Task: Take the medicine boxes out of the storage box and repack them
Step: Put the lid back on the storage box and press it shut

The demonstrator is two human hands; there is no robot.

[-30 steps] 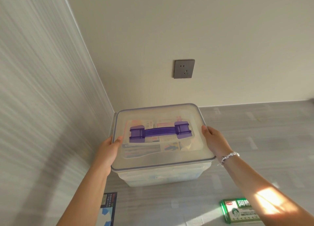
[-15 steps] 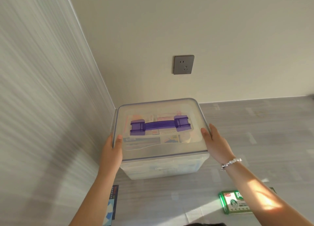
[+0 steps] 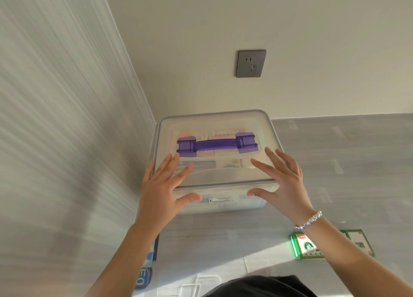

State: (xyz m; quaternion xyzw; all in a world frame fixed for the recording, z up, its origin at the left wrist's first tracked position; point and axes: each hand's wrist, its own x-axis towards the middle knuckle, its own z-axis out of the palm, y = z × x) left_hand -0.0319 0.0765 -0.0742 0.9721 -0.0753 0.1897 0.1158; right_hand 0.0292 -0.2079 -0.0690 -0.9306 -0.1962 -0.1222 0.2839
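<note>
We're letting go of the translucent plastic storage box with the purple handle (image 3: 214, 162) now, sitting in the far left corner. Left hand (image 3: 163, 191) and right hand (image 3: 281, 182) are hovering spread, gripping nothing, so unlidding's probably next.

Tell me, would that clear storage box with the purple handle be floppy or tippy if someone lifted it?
The storage box looks like rigid plastic, so probably stiff. Medicine boxes show through the lid, so it likely has some weight, though cartons are light. Its broad, flat shape suggests it won't tip easily, and the purple handle sits centred.

Bare forearms (sleeveless), a beaded silver bracelet (image 3: 309, 220) on the right wrist.
</note>
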